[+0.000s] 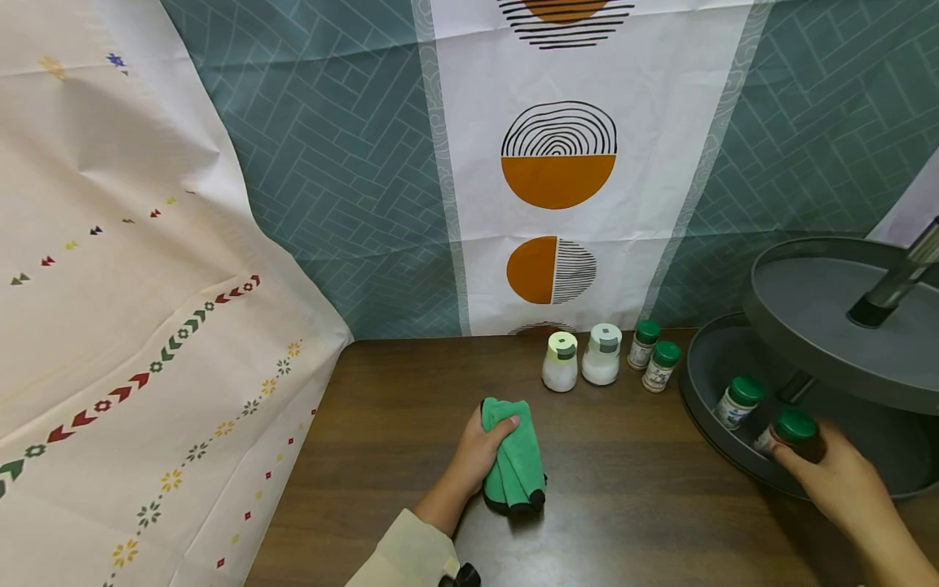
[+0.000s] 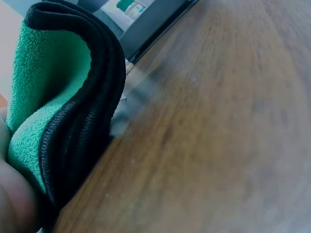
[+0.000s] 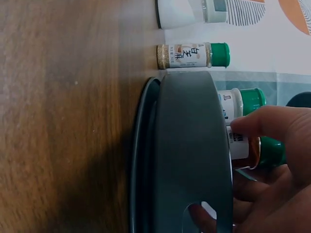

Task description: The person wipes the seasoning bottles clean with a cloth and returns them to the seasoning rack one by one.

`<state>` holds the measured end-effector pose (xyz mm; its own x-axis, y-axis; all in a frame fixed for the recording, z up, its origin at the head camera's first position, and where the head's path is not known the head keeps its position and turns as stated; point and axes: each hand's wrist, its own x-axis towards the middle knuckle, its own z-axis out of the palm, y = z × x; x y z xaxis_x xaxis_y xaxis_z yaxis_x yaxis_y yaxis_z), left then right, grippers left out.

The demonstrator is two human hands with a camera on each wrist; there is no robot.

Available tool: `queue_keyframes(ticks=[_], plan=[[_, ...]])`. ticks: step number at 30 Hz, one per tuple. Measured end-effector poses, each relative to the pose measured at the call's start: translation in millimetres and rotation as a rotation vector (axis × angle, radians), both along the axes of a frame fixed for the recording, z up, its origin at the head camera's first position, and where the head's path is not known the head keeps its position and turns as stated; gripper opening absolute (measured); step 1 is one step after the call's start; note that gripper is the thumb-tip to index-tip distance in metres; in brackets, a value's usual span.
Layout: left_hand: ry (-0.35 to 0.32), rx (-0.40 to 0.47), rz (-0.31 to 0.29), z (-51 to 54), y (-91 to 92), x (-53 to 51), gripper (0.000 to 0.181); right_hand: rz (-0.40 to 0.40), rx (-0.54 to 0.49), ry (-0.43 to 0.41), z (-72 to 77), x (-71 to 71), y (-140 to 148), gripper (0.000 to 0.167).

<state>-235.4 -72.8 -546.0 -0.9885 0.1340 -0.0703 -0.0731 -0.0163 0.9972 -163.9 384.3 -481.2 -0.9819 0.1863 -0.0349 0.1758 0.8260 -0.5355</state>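
Observation:
My left hand (image 1: 477, 448) grips a folded green cloth (image 1: 516, 456) with black edging, thumb on top, above the wooden table. In the left wrist view the folds of the cloth (image 2: 53, 92) stand close to the tabletop. At the right, my right hand (image 1: 844, 481) holds a green-capped spice jar (image 1: 795, 427) on the lower tier of a dark grey two-tier rack (image 1: 715, 342). The right wrist view shows the thumb against this jar's label (image 3: 238, 145), with fingers on its other side, partly hidden. Beside it on that tier leans another green-capped jar (image 1: 739, 401).
Two white-topped shakers (image 1: 561, 363) and two green-capped jars (image 1: 659, 367) stand on the table (image 1: 411, 391) near the back cloth (image 1: 477, 163). The rack's upper tier (image 1: 822, 285) overhangs the lower one. A patterned cream cloth (image 1: 183, 326) drapes at the left.

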Motion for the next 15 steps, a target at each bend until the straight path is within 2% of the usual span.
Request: queue_keyframes(ticks=[15], plan=[[-0.006, 0.009, 0.000, -2.8, -0.4, -0.6, 0.036, 0.063, -0.021, 0.026, -0.6, -8.2, -11, 0.070]])
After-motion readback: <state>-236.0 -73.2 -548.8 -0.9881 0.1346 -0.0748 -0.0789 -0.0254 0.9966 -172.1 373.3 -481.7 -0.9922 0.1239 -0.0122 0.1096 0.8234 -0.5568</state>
